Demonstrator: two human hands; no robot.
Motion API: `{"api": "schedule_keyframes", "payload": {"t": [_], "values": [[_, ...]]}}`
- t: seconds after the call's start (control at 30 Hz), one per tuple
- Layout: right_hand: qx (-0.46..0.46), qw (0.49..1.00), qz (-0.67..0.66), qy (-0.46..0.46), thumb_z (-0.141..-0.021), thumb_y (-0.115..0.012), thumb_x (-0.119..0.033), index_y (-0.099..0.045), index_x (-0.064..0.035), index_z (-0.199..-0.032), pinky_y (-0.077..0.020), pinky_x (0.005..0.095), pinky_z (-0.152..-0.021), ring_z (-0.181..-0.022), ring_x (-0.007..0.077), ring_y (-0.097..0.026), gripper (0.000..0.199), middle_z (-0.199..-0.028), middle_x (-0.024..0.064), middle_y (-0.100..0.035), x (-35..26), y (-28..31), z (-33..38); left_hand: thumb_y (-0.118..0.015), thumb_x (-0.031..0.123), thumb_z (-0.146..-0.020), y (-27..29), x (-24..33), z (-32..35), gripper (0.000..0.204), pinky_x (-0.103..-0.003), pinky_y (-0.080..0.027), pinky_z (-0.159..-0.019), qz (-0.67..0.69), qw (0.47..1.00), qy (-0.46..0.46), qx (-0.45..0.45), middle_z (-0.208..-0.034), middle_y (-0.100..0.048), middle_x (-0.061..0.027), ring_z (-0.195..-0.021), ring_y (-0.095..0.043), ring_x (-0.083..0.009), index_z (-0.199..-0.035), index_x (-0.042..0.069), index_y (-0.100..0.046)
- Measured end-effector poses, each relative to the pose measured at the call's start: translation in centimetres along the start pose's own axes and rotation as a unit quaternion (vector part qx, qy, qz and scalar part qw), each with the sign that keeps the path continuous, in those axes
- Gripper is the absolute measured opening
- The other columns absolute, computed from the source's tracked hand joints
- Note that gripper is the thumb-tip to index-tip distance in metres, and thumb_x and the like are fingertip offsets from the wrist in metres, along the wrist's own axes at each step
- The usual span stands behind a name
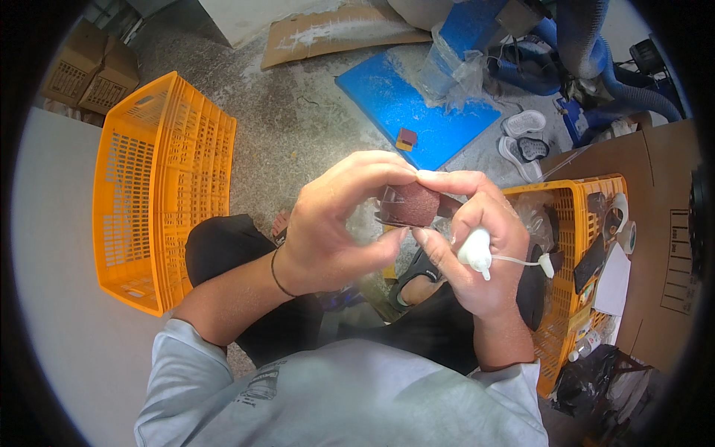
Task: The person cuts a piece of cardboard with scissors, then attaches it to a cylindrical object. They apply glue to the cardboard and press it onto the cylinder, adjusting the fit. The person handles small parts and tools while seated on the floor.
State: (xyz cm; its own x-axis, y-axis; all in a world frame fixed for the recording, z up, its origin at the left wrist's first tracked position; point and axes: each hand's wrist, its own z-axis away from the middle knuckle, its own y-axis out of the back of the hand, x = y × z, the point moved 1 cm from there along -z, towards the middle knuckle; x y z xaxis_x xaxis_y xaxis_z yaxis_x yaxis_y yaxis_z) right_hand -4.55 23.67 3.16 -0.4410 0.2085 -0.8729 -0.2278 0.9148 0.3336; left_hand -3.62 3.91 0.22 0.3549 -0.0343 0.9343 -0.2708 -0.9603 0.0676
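Observation:
In front of me a reddish-brown, rough-faced strip that looks like sandpaper (417,206) is curled into a loop. My left hand (328,216) pinches its upper and lower edges between fingers and thumb. From the other side my right hand (480,231) holds the same strip, its fingertips meeting those of the left. Tucked in the curled fingers of the right hand is a small white squeeze bottle (474,249) with a pointed nozzle, like a glue bottle. Its cap (547,265) hangs out to the right on a thin tether. Fingers partly cover the strip's ends.
A yellow plastic crate (167,194) stands on the left, another yellow crate (562,350) with mixed items on the right. Ahead, a blue board (372,97) on the floor bears a small maroon-and-yellow block (406,139). White shoe soles (523,123) and a blue hose (640,93) are at far right.

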Motion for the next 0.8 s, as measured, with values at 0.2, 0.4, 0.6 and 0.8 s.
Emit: {"api": "schedule_keyframes", "payload": {"t": [0.2,0.4,0.6,0.8], "values": [[-0.019,1.000,0.012,0.017,-0.076,-0.080,0.005,-0.045,-0.0082,-0.072,-0.0517,0.0387,-0.096,-0.113,0.0285,-0.065,0.037,-0.120,0.0244,-0.067,-0.27,0.36,-0.04,-0.069,-0.017,-0.073,0.17,0.46,0.01,0.057,-0.035,-0.047,-0.107,-0.014,1.000,-0.012,-0.004,-0.133,-0.052,-0.0175,-0.127,-0.055,-0.0237,-0.128,-0.008,-0.056],[-0.016,1.000,-0.001,0.017,-0.077,-0.080,0.006,-0.045,-0.0079,-0.074,-0.0518,0.0405,-0.097,-0.115,0.0295,-0.064,0.038,-0.121,0.0251,-0.066,-0.08,0.18,0.03,-0.073,-0.008,-0.072,-0.11,0.39,-0.11,0.054,-0.035,-0.053,-0.097,-0.038,0.998,-0.038,0.033,-0.125,-0.060,-0.0171,-0.115,-0.063,-0.0261,-0.124,-0.004,-0.060],[-0.007,1.000,-0.012,0.022,-0.077,-0.080,0.006,-0.045,-0.0081,-0.074,-0.0514,0.0405,-0.097,-0.114,0.0292,-0.064,0.038,-0.120,0.0248,-0.067,0.03,-0.07,-0.02,-0.075,-0.005,-0.071,-0.40,0.40,-0.11,0.052,-0.035,-0.055,-0.091,-0.058,0.995,-0.049,0.059,-0.121,-0.065,-0.0168,-0.109,-0.068,-0.0279,-0.121,-0.001,-0.063],[-0.006,1.000,0.007,0.019,-0.076,-0.079,0.005,-0.044,-0.0084,-0.073,-0.0502,0.0401,-0.097,-0.112,0.0291,-0.065,0.038,-0.119,0.0236,-0.068,-0.23,-0.03,-0.09,-0.075,-0.005,-0.071,-0.47,0.47,-0.06,0.050,-0.035,-0.056,-0.090,-0.071,0.994,-0.050,0.068,-0.120,-0.065,-0.0166,-0.107,-0.068,-0.0283,-0.119,-0.001,-0.064]]}}
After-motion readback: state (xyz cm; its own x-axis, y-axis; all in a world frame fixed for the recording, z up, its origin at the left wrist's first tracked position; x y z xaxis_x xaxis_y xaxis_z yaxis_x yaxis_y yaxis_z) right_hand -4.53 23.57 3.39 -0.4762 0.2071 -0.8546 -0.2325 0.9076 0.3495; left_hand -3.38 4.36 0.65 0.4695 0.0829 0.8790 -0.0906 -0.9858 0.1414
